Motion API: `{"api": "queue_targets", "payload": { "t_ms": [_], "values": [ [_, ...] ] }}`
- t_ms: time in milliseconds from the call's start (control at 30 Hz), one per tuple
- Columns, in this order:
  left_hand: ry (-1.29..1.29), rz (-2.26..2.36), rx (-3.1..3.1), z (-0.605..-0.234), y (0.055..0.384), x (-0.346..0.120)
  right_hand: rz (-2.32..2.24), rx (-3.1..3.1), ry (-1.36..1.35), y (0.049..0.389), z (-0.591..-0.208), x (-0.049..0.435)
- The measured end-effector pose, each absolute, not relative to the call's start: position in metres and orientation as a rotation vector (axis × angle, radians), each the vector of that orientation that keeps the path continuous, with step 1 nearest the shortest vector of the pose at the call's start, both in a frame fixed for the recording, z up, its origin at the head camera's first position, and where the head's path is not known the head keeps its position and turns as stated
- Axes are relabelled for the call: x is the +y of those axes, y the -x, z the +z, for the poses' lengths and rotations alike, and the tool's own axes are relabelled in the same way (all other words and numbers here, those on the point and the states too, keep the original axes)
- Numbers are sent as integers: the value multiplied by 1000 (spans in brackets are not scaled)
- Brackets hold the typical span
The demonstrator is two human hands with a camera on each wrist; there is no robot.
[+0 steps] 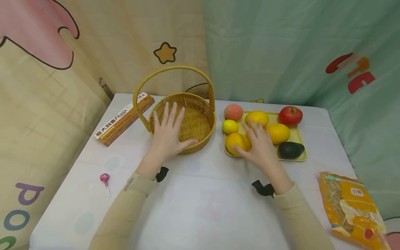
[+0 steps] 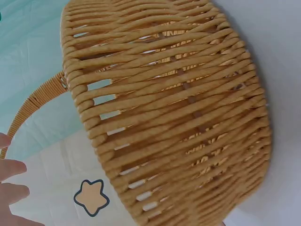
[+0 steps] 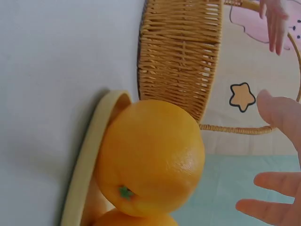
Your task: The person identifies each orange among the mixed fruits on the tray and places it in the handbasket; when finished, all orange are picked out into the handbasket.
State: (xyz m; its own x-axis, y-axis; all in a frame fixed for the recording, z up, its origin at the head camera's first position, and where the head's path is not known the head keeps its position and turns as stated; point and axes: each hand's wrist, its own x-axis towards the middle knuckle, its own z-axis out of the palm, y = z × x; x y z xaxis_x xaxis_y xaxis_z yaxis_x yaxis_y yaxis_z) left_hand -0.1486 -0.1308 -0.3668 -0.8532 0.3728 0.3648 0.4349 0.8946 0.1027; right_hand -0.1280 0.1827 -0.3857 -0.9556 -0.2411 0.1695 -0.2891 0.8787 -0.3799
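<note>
A round wicker basket (image 1: 195, 123) with a tall arched handle stands at the back of the table, and only its woven floor shows inside. My left hand (image 1: 168, 135), fingers spread, hovers over the basket's near left rim. To the right lies a yellow tray (image 1: 300, 139) of fruit. Over its near side hangs my right hand (image 1: 260, 146), fingers apart and holding nothing. An orange (image 3: 150, 157) sits at the tray's near left corner, just below that hand. Also on the tray are a lemon (image 1: 230, 126), a peach (image 1: 233, 112), a red apple (image 1: 290, 116) and a dark avocado (image 1: 291, 150).
Left of the basket lies a pasta box (image 1: 125, 119). A wrapped lollipop (image 1: 105, 178) rests near the left edge. At the right front edge is an orange-yellow bag (image 1: 353, 208) of dry food. Patterned curtains (image 1: 265, 52) hang behind the table.
</note>
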Motion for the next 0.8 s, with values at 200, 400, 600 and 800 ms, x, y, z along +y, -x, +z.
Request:
{"api": "queue_targets", "payload": {
  "t_ms": [200,400,600,800],
  "values": [
    [603,-446,-2677,-377,134,-146,666,-2940,-420,123,-395,178],
    [363,-662,-2734,-392,117,-167,728,-2967,-344,124,-405,173],
    [81,-903,-2687,-410,110,-178,763,-3008,-215,123,-410,169],
    [-215,-1193,-2744,-422,113,-180,817,-2970,-149,123,-418,162]
  ]
}}
